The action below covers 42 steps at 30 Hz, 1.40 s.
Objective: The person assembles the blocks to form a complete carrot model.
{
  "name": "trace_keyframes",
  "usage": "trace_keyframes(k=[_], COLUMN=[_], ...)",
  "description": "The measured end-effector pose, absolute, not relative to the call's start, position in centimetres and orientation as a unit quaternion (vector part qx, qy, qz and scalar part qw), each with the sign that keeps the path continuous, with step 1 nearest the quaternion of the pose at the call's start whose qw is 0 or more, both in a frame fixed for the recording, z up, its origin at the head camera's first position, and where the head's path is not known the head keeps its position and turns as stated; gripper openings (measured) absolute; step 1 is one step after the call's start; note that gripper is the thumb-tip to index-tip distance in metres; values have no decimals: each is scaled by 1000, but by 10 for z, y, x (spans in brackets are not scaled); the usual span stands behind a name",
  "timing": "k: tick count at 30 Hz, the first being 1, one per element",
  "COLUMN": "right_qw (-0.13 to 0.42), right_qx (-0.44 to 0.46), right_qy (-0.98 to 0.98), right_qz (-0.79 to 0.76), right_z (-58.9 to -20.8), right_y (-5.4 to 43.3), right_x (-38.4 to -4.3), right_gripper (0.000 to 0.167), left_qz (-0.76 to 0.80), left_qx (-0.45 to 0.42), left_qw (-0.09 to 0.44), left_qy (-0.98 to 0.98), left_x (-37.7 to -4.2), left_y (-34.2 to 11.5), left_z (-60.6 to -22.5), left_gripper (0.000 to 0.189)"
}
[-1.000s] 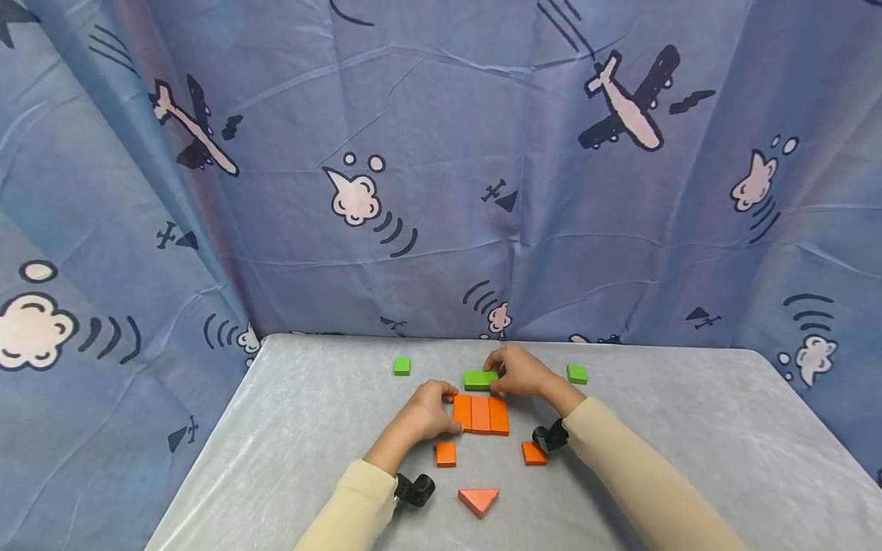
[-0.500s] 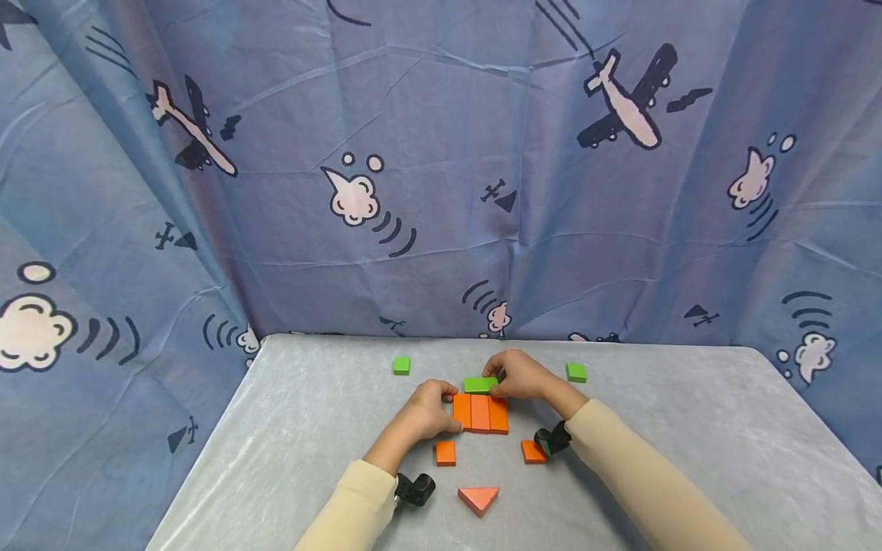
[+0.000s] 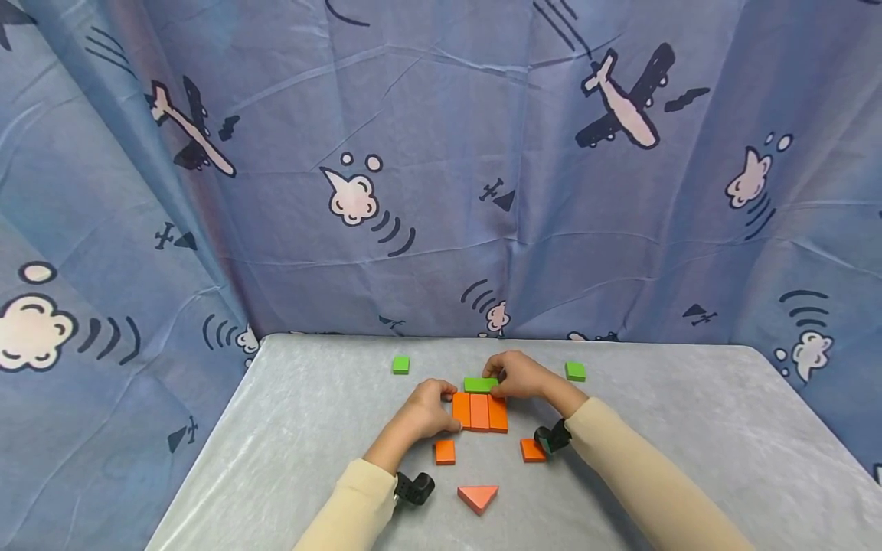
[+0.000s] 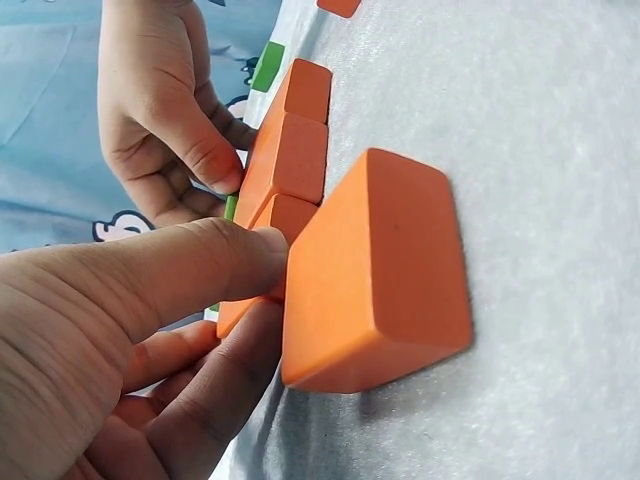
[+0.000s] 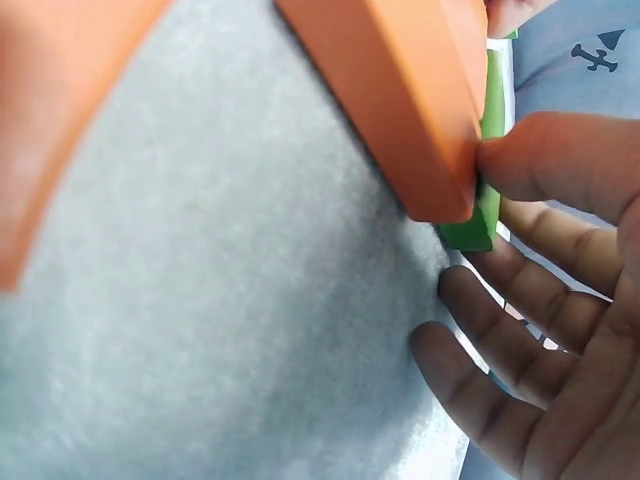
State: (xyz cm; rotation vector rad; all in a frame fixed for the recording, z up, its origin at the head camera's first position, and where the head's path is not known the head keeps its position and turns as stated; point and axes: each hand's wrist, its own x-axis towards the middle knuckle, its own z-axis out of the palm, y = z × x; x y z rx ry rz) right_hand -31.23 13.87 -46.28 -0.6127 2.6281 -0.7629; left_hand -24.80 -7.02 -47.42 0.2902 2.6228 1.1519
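The long green block [image 3: 480, 385] lay flat at the middle of the table [image 3: 310, 459], toward its far side, its long axis running left to right across my view. It sat against the far ends of the orange row [image 3: 479, 412], square to the blocks there, whose long axes ran away from me; its two ends stopped short of the row's outer edges. My right hand [image 3: 522, 375] had its right end between bent thumb and forefinger, nearly closed, while in the right wrist view my other fingers were spread loosely beyond it. My left hand [image 3: 425, 411] was half closed in a curve at the row's left side, thumb at the near corner and fingers at the far corner of the leftmost orange block [image 3: 461, 412].

I counted one long green block and three orange ones side by side in the row. There were two small green pieces, one far left [image 3: 401, 365] and one far right [image 3: 575, 372], and two small orange squares, a left one [image 3: 445, 451] and a right one [image 3: 534, 451], nearer me than the row. One salmon triangle [image 3: 478, 497] lay nearest, its tip toward me. Behind the table hung a blue curtain [image 3: 427, 115] printed with aeroplanes.
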Motion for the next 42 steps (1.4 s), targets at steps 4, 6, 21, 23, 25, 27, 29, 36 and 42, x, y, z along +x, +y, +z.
trace_keyframes(k=[4, 6, 21, 23, 25, 27, 29, 36, 42], right_qw=[171, 169, 142, 127, 111, 95, 80, 48, 31], right_qx=[-217, -220, -229, -233, -236, -237, -238, -236, -225], right_qy=[923, 924, 924, 926, 927, 929, 930, 934, 939], right_qz=[-267, -264, -271, -269, -271, -270, -267, -264, -260], right_z=[-464, -464, -459, -457, -455, -454, -453, -449, -445], right_y=[139, 139, 143, 144, 146, 149, 152, 166, 181], right_x=[-313, -313, -305, -304, -302, -299, -297, -292, -290], right_gripper=[20, 21, 23, 23, 25, 25, 25, 25, 26], left_qz=[392, 392, 408, 408, 408, 406, 405, 402, 403], left_qx=[101, 100, 100, 95, 90, 90, 90, 93, 98], left_qw=[130, 130, 131, 135, 140, 142, 142, 137, 133], left_qy=[905, 905, 898, 898, 898, 898, 899, 901, 900], left_x=[-248, -248, -246, -247, -247, -247, -247, -247, -246], left_y=[-70, -70, -68, -69, -70, -70, -70, -71, -71], left_z=[-474, -474, -476, -475, -475, -474, -474, -474, -475], left_gripper=[58, 58, 58, 58, 58, 58, 58, 58, 58])
